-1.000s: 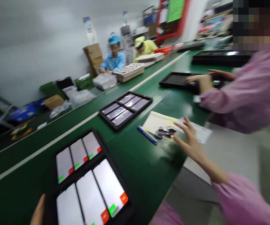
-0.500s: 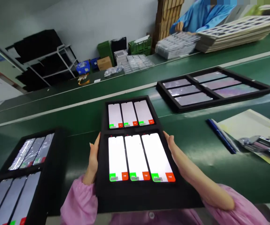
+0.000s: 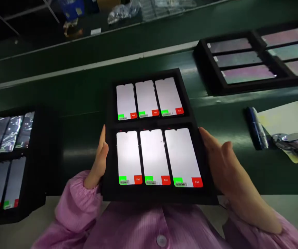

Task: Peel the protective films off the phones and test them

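A black tray lies in front of me, holding several lit phones in two rows. Their screens are white, each with a green box and a red "Fail" box along the bottom; one phone in the near row has a small dark dot on its screen. My left hand presses against the tray's left side, thumb up and the other fingers partly hidden by the edge. Along the right side, my right hand holds the tray, its fingertips out of sight behind the wall.
To the left, another black tray holds several phones, some under shiny film. At the far right sits a third tray with dark, glossy phones. Blue pens, paper and metallic items lie on the green bench.
My view has tipped downward, so the back wall and the co-worker have left the picture. Both hands remain on the tray's sides. The tray's near edge appears higher in view.
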`<state>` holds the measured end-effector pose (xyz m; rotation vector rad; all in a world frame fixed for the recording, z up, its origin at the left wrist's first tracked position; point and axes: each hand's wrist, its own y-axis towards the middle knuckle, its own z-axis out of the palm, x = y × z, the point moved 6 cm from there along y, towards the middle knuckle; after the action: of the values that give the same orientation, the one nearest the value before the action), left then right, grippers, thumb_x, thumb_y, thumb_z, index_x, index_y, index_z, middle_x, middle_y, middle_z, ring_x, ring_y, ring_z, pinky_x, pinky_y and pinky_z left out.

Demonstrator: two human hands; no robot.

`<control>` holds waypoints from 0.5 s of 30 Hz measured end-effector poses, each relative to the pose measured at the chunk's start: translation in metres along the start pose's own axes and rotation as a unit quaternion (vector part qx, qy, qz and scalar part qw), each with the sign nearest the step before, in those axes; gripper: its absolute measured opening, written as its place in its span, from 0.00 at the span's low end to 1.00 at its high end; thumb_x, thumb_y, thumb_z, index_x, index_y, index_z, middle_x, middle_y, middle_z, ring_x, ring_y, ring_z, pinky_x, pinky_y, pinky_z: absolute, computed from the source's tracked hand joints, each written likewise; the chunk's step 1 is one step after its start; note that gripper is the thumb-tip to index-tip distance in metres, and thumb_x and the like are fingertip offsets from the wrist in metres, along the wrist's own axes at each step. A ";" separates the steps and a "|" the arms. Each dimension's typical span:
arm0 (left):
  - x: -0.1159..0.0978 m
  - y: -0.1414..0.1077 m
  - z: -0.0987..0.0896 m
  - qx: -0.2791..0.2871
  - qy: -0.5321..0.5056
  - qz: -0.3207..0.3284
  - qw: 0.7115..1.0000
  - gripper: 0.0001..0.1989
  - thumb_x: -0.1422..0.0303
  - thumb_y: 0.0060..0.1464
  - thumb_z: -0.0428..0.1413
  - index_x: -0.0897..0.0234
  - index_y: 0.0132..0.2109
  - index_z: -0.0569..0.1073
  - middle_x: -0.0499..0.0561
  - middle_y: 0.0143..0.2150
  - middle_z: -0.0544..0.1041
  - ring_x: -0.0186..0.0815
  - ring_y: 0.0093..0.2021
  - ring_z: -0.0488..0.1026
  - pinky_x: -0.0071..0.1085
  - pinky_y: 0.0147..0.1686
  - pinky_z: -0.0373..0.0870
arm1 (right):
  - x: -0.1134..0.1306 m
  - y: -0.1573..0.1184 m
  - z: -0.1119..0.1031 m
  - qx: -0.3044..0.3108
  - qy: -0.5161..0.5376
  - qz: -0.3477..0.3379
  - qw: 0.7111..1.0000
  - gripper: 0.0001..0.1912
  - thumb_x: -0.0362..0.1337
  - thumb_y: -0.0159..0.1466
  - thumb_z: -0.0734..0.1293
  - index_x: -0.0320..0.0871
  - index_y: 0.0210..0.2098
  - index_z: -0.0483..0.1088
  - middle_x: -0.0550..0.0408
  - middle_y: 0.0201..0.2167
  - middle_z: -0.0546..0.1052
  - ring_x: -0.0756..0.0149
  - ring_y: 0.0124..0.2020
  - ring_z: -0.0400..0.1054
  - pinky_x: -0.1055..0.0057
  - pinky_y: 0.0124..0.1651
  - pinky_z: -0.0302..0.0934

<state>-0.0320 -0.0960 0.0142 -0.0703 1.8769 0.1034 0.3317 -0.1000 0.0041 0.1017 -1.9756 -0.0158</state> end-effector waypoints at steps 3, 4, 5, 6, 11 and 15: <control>-0.028 0.002 0.000 0.007 0.257 0.139 0.956 0.35 0.44 0.70 0.52 0.53 0.75 0.61 0.57 0.80 0.55 0.53 0.80 0.49 0.54 0.76 0.51 | 0.014 0.020 -0.013 0.004 -0.027 -0.026 0.999 0.25 0.54 0.78 0.54 0.60 0.69 0.68 0.53 0.71 0.70 0.49 0.72 0.64 0.40 0.70 0.63; -0.038 0.004 0.006 0.023 0.328 0.180 0.927 0.30 0.47 0.70 0.53 0.54 0.71 0.67 0.58 0.76 0.64 0.55 0.77 0.57 0.56 0.74 0.54 | 0.022 0.029 -0.014 0.013 -0.072 -0.062 0.995 0.21 0.53 0.77 0.59 0.58 0.62 0.74 0.52 0.70 0.70 0.46 0.72 0.64 0.38 0.71 0.60; -0.047 0.007 0.014 0.044 0.390 0.211 0.895 0.25 0.50 0.70 0.54 0.55 0.66 0.73 0.59 0.68 0.72 0.55 0.71 0.65 0.57 0.71 0.57 | 0.030 0.038 -0.013 0.022 -0.132 -0.106 0.985 0.18 0.53 0.75 0.63 0.55 0.56 0.78 0.51 0.70 0.71 0.42 0.72 0.62 0.35 0.71 0.57; -0.053 0.009 0.022 0.066 0.439 0.228 0.866 0.21 0.52 0.71 0.54 0.57 0.62 0.77 0.59 0.60 0.77 0.54 0.63 0.72 0.58 0.67 0.60 | 0.036 0.046 -0.009 0.028 -0.200 -0.150 0.968 0.17 0.53 0.74 0.64 0.53 0.50 0.80 0.49 0.70 0.70 0.38 0.73 0.60 0.32 0.70 0.56; -0.058 0.024 0.040 0.090 0.530 0.217 0.815 0.20 0.54 0.72 0.52 0.63 0.57 0.78 0.60 0.51 0.78 0.53 0.53 0.74 0.58 0.58 0.63 | 0.038 0.070 0.008 0.020 -0.330 -0.232 0.915 0.20 0.50 0.77 0.61 0.46 0.41 0.80 0.42 0.66 0.74 0.32 0.70 0.62 0.33 0.58 0.65; -0.057 0.028 0.040 0.106 0.516 0.201 0.826 0.18 0.57 0.72 0.51 0.61 0.54 0.79 0.58 0.49 0.77 0.52 0.52 0.73 0.56 0.58 0.62 | 0.040 0.070 0.008 0.002 -0.322 -0.248 0.914 0.18 0.48 0.75 0.65 0.46 0.36 0.80 0.44 0.60 0.79 0.37 0.67 0.66 0.38 0.59 0.66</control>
<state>0.0201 -0.0643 0.0575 0.5332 2.9588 0.1627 0.3043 -0.0338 0.0420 0.6730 -2.5539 -0.4254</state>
